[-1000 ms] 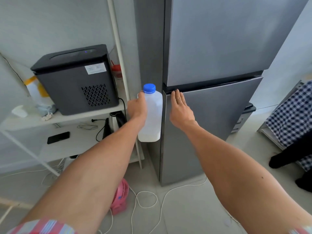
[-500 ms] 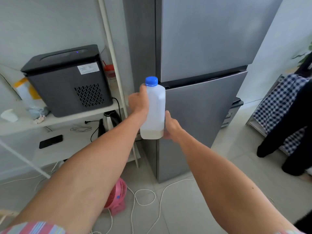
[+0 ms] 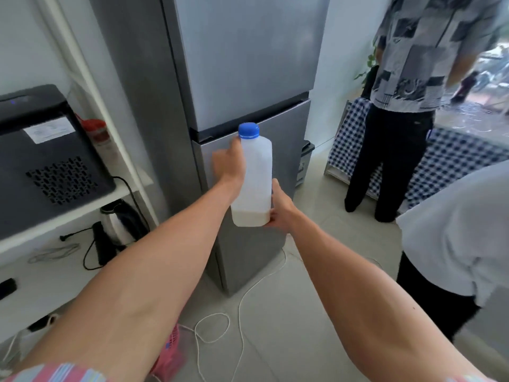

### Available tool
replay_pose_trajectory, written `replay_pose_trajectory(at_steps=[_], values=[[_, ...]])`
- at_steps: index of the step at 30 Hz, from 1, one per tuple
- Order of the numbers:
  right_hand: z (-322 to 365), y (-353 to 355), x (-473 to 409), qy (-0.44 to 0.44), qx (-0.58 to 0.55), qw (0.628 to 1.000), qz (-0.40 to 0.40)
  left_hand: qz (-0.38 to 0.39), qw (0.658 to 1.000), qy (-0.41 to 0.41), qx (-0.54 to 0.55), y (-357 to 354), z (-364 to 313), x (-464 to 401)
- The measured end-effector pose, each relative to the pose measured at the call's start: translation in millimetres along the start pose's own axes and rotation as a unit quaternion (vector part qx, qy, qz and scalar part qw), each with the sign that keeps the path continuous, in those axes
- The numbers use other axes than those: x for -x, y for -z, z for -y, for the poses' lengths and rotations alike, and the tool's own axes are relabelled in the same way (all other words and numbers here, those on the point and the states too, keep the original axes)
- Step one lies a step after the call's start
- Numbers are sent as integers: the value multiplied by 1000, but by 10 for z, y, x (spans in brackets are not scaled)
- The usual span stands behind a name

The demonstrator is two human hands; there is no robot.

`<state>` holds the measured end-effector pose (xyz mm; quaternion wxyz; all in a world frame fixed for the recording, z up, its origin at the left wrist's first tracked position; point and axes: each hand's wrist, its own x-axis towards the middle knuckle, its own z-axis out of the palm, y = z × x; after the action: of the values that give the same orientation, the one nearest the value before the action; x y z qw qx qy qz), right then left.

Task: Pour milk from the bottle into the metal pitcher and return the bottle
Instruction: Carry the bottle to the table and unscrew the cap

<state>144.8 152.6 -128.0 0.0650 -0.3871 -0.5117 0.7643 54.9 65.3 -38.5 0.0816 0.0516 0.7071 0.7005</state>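
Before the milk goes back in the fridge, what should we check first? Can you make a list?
1. Blue cap on the bottle: ok, it sits on top.
2. Bottle upright: ok, only slightly tilted.
3. Firm hold: ok, left hand grips the upper side, right hand supports the bottom corner.
4. Milk left inside: ok, a shallow layer at the bottom.
5. Fridge door open: not ok, both doors look shut, and both hands are busy.
6. Floor clear: not ok, a white cord loops on the floor just in front of the fridge.
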Motion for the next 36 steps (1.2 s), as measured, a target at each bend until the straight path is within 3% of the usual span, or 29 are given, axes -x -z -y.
replay_pose_trajectory(at_steps=[8,20,29,36], values=[[-165,990,547,28,-37,989,-144,139,990,-35,-2,-822,103,700],[-728,2445,2179,90,-128,939,-307,377,925,-41,21,-1608,-96,2710],[-1681,3222,3940,97,-216,849,-472,523,852,-18,-2,-1649,-7,4714],[-2554,3441,5312,109,-269,759,-583,649,761,-9,-4,-1487,172,6295]])
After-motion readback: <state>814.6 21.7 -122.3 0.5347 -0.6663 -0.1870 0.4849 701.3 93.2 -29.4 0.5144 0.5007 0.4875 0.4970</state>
